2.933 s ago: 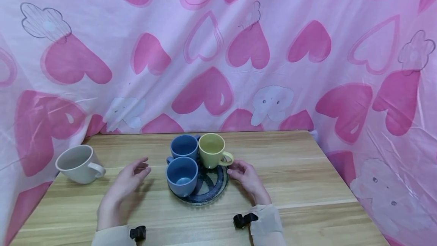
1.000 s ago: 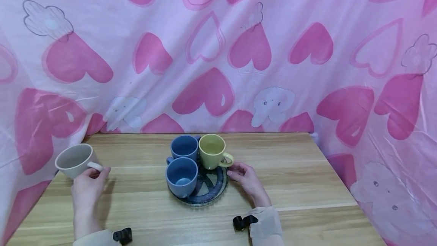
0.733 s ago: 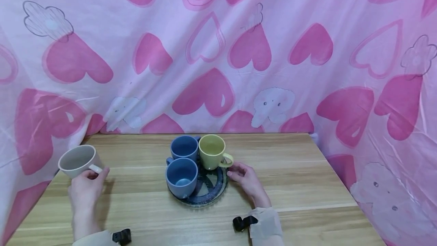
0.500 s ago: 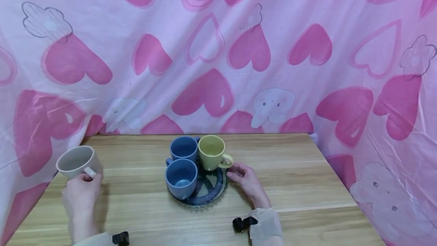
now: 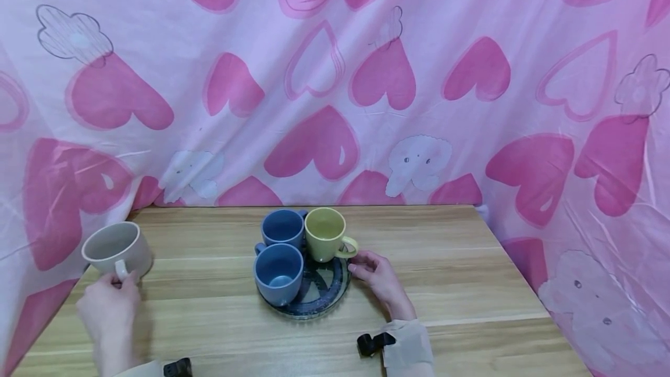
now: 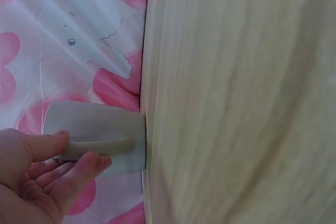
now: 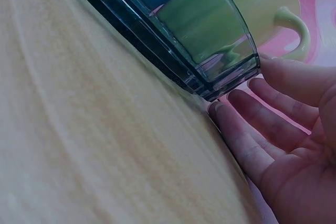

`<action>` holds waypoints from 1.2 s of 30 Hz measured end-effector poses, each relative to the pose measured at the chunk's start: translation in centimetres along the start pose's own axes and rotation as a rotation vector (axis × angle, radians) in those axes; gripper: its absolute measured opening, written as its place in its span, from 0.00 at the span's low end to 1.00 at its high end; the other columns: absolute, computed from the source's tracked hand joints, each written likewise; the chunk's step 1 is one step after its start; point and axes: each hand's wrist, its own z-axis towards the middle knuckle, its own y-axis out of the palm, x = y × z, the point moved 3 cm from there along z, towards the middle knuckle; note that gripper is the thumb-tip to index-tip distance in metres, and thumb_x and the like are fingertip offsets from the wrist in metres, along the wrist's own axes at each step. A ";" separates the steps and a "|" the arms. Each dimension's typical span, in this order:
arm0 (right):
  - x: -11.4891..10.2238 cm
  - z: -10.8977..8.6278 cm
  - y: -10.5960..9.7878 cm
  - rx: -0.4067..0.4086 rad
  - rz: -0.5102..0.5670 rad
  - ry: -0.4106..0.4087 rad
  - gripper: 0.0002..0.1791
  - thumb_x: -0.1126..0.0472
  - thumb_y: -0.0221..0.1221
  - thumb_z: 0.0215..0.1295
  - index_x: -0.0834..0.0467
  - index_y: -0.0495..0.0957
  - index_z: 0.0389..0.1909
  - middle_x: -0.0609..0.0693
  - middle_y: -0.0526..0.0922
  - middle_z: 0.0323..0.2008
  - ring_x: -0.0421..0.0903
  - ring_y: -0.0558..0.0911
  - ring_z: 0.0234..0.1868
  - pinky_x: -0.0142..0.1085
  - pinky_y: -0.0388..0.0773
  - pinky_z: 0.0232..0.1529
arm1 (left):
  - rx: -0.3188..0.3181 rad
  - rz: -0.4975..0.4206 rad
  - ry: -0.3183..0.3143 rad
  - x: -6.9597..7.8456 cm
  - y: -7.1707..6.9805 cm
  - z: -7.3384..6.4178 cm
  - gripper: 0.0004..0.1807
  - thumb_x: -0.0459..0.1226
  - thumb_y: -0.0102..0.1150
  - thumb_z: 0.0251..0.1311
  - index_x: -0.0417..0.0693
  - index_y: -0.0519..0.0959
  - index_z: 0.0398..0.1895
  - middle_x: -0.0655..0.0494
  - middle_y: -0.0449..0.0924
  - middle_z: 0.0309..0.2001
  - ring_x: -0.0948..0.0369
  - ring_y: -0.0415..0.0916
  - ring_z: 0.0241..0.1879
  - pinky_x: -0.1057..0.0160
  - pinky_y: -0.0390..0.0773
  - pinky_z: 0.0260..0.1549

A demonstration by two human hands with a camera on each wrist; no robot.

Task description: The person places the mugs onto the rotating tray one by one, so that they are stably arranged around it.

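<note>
At the left of the table, an off-white mug (image 5: 137, 256) stands upright, its handle pointing toward me. My left hand (image 5: 109, 310) pinches that handle (image 6: 102, 148) between thumb and fingers. A round glass tray (image 5: 330, 300) with a dark pattern lies in the middle. It bears a back blue mug (image 5: 282, 227), a front blue mug (image 5: 277, 281) and a yellow-green mug (image 5: 324, 237). My right hand (image 5: 384, 284) holds the tray's right edge; in the right wrist view the thumb (image 7: 294, 77) is at the glass rim and the fingers are at its base.
All of this is on a wooden table (image 5: 445, 260). A pink heart-print cloth (image 5: 429, 74) hangs behind the table and along both sides. The yellow-green mug's handle juts out just above my right fingertips. A wide stretch of wood lies between the off-white mug and the tray.
My left hand has come over to the off-white mug and taken its handle. The mug has turned so the handle swings from the right side to the front. The right hand and tray stay put.
</note>
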 end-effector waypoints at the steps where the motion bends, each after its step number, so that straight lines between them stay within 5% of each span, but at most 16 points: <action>1: -0.4 -0.2 0.1 -0.005 -0.002 0.003 0.19 0.73 0.62 0.62 0.75 0.74 0.53 0.72 0.76 0.51 0.45 0.81 0.44 0.31 0.79 0.45 | 0.004 -0.006 -0.013 -0.1 0.0 0.0 0.17 0.37 0.53 0.65 0.25 0.78 0.39 0.26 0.78 0.36 0.28 0.70 0.36 0.38 0.65 0.33; 6: -1.7 -0.8 0.4 -0.013 -0.016 -0.003 0.19 0.73 0.61 0.62 0.76 0.73 0.53 0.73 0.76 0.51 0.46 0.80 0.44 0.31 0.79 0.45 | 0.053 -0.043 -0.057 -0.7 -0.2 0.2 0.18 0.37 0.52 0.66 0.27 0.79 0.45 0.27 0.78 0.39 0.30 0.71 0.40 0.39 0.65 0.36; 9: -1.7 -0.8 0.3 -0.008 -0.023 -0.001 0.19 0.73 0.61 0.62 0.76 0.73 0.53 0.73 0.76 0.51 0.46 0.80 0.44 0.31 0.79 0.45 | 0.080 -0.078 -0.094 -1.1 -0.3 0.3 0.18 0.38 0.53 0.66 0.30 0.80 0.47 0.36 0.81 0.28 0.37 0.74 0.37 0.48 0.66 0.32; 11: -1.3 -0.6 0.2 -0.009 -0.023 -0.002 0.19 0.73 0.61 0.62 0.76 0.73 0.53 0.73 0.76 0.51 0.46 0.80 0.44 0.31 0.79 0.45 | 0.096 -0.102 -0.118 -1.4 -0.3 0.3 0.18 0.39 0.54 0.66 0.31 0.81 0.48 0.60 0.79 0.17 0.55 0.74 0.30 0.55 0.66 0.30; 13: -0.7 -0.3 0.1 -0.004 -0.015 0.011 0.19 0.73 0.61 0.62 0.75 0.74 0.54 0.73 0.76 0.51 0.46 0.80 0.44 0.31 0.79 0.45 | 0.108 -0.122 -0.135 -1.5 -0.4 0.2 0.19 0.40 0.55 0.66 0.33 0.81 0.49 0.84 0.66 0.13 0.72 0.67 0.25 0.61 0.64 0.28; 16: 0.5 0.2 -0.1 0.009 -0.011 0.006 0.20 0.72 0.62 0.62 0.74 0.74 0.54 0.71 0.77 0.51 0.46 0.80 0.45 0.31 0.79 0.45 | 0.136 -0.152 -0.138 -1.4 -0.4 0.2 0.19 0.42 0.57 0.65 0.36 0.82 0.50 0.98 0.51 0.16 0.86 0.52 0.23 0.66 0.63 0.28; 24: 1.4 0.5 -0.2 0.027 -0.017 -0.012 0.20 0.70 0.63 0.62 0.70 0.75 0.55 0.66 0.79 0.50 0.47 0.81 0.45 0.32 0.79 0.47 | 0.196 -0.200 -0.049 1.0 -0.6 0.1 0.19 0.43 0.59 0.65 0.37 0.83 0.48 0.89 0.70 0.19 0.92 0.54 0.21 0.75 0.61 0.27; 28: 1.3 0.5 -0.2 0.023 -0.011 -0.029 0.20 0.71 0.63 0.62 0.71 0.75 0.55 0.67 0.79 0.49 0.47 0.81 0.46 0.32 0.79 0.47 | 0.183 -0.312 -0.002 2.9 -0.5 -0.3 0.18 0.40 0.61 0.64 0.34 0.83 0.48 0.99 0.60 0.19 0.92 0.61 0.19 0.85 0.63 0.21; 36: 1.2 0.5 -0.3 0.018 -0.028 -0.031 0.21 0.69 0.63 0.63 0.70 0.75 0.56 0.66 0.79 0.51 0.51 0.80 0.50 0.32 0.79 0.48 | 0.191 -0.375 0.129 7.4 -0.4 -1.5 0.15 0.39 0.64 0.62 0.36 0.85 0.45 0.95 0.63 0.21 0.90 0.66 0.21 0.85 0.65 0.19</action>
